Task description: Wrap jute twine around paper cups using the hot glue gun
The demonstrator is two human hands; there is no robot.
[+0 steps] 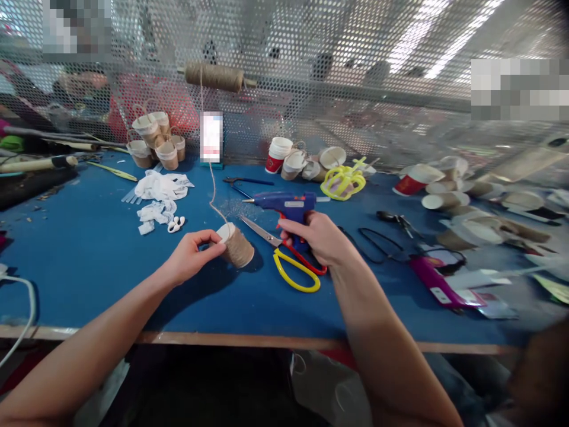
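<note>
My left hand (198,252) pinches the rim of a small paper cup (240,248) wrapped in brown twine, which is tilted over the table. From the cup a strand of twine (213,193) runs up to a twine spool (213,77) on a rod at the mesh. A blue hot glue gun (287,201) is gripped in my right hand (322,237), its nozzle pointing left and a glue stick showing at its back. Just beneath the gun lie scissors (296,271) with one yellow and one red handle.
Twine-wrapped cups (166,155) stand stacked at the back left, near white lace (162,187). Pliers (249,181) lie behind the gun. A yellow looped bundle (344,181), red cups (418,178) and a purple object (440,279) are on the right. Perforated metal mesh (284,107) closes the back.
</note>
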